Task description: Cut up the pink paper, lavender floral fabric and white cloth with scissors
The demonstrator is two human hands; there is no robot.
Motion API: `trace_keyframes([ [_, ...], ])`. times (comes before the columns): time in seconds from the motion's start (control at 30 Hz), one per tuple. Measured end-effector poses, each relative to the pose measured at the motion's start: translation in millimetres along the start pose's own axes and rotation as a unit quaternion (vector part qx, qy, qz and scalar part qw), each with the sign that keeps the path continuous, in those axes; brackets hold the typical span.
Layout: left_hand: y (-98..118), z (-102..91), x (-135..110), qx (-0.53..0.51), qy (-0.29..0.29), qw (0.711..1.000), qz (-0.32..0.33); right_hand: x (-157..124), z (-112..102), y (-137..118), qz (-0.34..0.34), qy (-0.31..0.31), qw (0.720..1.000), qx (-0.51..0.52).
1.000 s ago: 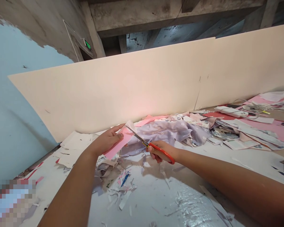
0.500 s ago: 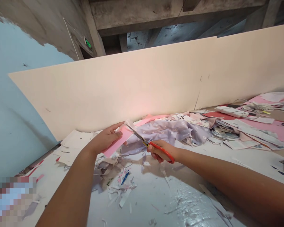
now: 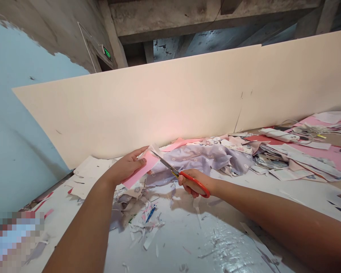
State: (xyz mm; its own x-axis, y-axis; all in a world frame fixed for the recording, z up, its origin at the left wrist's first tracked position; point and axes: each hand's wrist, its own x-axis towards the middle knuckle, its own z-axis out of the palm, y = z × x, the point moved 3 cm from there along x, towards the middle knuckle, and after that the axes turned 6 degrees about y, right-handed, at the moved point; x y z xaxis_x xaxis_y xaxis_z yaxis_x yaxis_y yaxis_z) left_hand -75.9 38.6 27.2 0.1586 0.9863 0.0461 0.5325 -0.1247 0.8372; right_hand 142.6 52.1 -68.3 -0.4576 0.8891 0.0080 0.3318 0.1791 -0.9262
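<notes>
My left hand [image 3: 127, 168] pinches a pink paper strip [image 3: 142, 170] and holds it up above the white table [image 3: 187, 235]. My right hand [image 3: 193, 182] grips red-handled scissors [image 3: 184, 177]; their metal blades point up and left and meet the strip's right end beside my left fingertips. A lilac flowered cloth [image 3: 204, 157] lies crumpled just behind both hands. Small paper cuttings [image 3: 143, 223] are scattered on the table below the hands.
A long cream board [image 3: 187, 98] stands upright along the table's far edge. Pink sheets [image 3: 329, 151], printed papers [image 3: 290, 163] and white cables [image 3: 307, 131] pile up at the right. More white scraps [image 3: 88, 174] lie at the left, by a pale blue wall [image 3: 14, 151].
Both hands have stayed almost in place; the strip and scissors shifted only very slightly, with the blades still at the strip's right end.
</notes>
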Motion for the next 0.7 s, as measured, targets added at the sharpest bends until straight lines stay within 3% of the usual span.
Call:
trace_keyframes([
  [0.27,-1.0,-4.1,-1.2,0.024,-0.003,1.000,0.002,0.7,1.2,1.1,0.031,0.012,0.999,-0.007],
  [0.43,-2.8,-5.4,-0.5,0.037,-0.004,0.999,-0.011,-0.8,2.1,-3.0,0.035,-0.015,0.999,0.004],
  [0.7,-2.9,-3.9,0.1,0.027,-0.023,0.999,-0.008,-7.3,6.6,-11.4,-0.079,-0.090,0.992,0.041],
])
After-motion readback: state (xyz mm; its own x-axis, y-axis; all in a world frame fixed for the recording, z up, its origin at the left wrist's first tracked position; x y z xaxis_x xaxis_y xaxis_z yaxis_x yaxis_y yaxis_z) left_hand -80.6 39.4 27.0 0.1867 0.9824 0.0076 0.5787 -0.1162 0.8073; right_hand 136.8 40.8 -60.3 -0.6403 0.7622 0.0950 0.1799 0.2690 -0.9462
